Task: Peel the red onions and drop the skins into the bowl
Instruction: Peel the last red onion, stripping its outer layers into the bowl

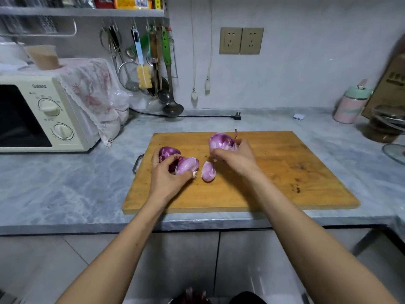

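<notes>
Four red onions lie on a wooden cutting board [274, 172]. My left hand [166, 174] grips a pale peeled onion [186, 165] and touches a darker onion [166, 153] behind it. A small peeled onion [208, 171] lies loose between my hands. My right hand [235, 155] holds a larger pale onion [220, 141] at the board's far side, a thin strip of dark skin [236, 134] sticking up beside its fingers. At the bottom edge, below the counter, a heap of purple skins [192, 297] shows; the bowl itself is hard to make out.
A cream microwave [39, 115] under a lace cloth stands at the left. Utensils hang on the back wall above a black power cord [197, 116]. A pink jar [350, 106], a glass pot [385, 126] and a lid [394, 153] sit at the right.
</notes>
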The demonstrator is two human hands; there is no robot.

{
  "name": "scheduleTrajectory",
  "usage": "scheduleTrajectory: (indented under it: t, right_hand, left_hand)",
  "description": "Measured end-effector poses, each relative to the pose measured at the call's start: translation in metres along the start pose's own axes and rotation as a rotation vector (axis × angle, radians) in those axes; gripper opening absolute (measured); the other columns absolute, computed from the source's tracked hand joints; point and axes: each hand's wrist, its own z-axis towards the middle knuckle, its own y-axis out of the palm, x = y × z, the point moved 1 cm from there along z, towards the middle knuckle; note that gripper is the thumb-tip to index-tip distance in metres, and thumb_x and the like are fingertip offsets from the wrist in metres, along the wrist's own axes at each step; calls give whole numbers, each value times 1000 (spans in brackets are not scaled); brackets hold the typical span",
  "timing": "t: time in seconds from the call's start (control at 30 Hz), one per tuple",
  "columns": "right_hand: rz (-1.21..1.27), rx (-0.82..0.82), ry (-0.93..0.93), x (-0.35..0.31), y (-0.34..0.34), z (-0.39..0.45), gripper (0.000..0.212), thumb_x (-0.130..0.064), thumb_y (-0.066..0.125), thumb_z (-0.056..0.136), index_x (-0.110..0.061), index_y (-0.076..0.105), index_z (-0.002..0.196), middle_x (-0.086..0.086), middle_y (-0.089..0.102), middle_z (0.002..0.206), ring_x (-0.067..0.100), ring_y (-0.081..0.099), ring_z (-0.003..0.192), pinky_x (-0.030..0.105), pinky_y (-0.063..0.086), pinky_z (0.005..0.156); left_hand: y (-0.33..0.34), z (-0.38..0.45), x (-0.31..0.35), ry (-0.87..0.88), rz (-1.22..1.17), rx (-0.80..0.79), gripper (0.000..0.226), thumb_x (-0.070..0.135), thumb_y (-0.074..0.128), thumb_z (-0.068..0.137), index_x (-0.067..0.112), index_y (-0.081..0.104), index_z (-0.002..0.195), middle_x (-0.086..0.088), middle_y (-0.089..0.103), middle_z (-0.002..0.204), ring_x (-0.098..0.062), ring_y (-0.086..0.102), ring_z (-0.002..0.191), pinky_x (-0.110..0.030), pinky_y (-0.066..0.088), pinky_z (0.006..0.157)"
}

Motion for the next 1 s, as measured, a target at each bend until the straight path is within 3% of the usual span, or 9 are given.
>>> scheduleTrajectory:
  t: [0.1, 0.17, 0.27, 0.43, 0.57, 0.67, 0.73, 0.83, 1.0]
  right_hand:
    - [-253, 52, -31, 14, -13, 12, 74, -41, 82, 62, -10, 46, 119, 3, 54, 113, 21, 56, 101, 28, 42, 75]
    - [-274, 84, -13, 26, -18, 17, 63, -43, 78, 68, -10, 50, 113, 3, 57, 112, 21, 55, 98, 27, 41, 74]
    - [-272, 128, -22, 30, -24, 20, 37, -37, 66, 81, -10, 52, 102, 6, 61, 107, 21, 53, 91, 28, 38, 70]
    - [-375, 74, -83, 29, -25, 14, 32, -31, 57, 90, -6, 54, 108, 11, 59, 112, 25, 53, 95, 30, 38, 71]
    - [-420, 271, -367, 35, -29, -11, 26, -22, 57, 90, -4, 58, 108, 11, 59, 107, 25, 53, 102, 30, 40, 80]
    - [-473, 103, -570, 26, -16, -20, 16, -23, 61, 86, -11, 63, 96, 3, 63, 92, 20, 57, 89, 33, 46, 77]
    - [-557, -112, -537, 17, -3, -22, 38, -32, 64, 81, -15, 62, 115, 1, 65, 102, 20, 59, 98, 35, 49, 86]
    - [-735, -301, -424, 9, 14, -21, 62, -40, 69, 78, -19, 52, 134, 4, 61, 124, 23, 57, 112, 38, 49, 95]
    - [-783, -193, -483, 13, 20, -15, 16, -24, 53, 94, -11, 60, 99, 13, 62, 102, 34, 60, 93, 41, 53, 79]
  left_hand:
    - [0, -2, 2, 4, 9, -19, 47, 22, 89, 71, 16, 71, 114, -4, 22, 163, -11, 35, 136, -11, 25, 102]
    - [0, -3, 3, 4, 4, -33, 47, 21, 89, 72, 16, 71, 115, -3, 20, 164, -6, 33, 130, -10, 25, 100]
    - [-1, -2, 5, 18, 9, -36, 45, 21, 88, 72, 18, 70, 113, -4, 19, 164, -13, 33, 139, -11, 25, 101]
    - [0, -3, 3, 19, 31, -30, 43, 22, 87, 72, 22, 69, 111, -6, 20, 163, -21, 31, 145, -18, 27, 105]
    - [-1, -6, 5, 32, -24, -22, 39, 23, 89, 73, 25, 68, 106, -5, 23, 161, -13, 33, 137, -14, 26, 102]
    - [-3, -1, 0, -7, -103, 49, 39, 24, 91, 71, 25, 69, 103, -7, 30, 157, -20, 33, 143, -4, 27, 99]
    - [-3, 1, -5, -38, -143, 100, 38, 23, 91, 70, 24, 71, 103, -8, 34, 153, -24, 37, 142, 9, 24, 88]
    - [-2, 1, -6, -43, -166, 106, 37, 21, 90, 72, 22, 71, 103, -8, 33, 153, -25, 36, 142, 13, 23, 82]
    - [0, 3, -5, -14, -158, 59, 44, 19, 90, 73, 11, 72, 112, -9, 27, 158, -21, 33, 142, 13, 22, 79]
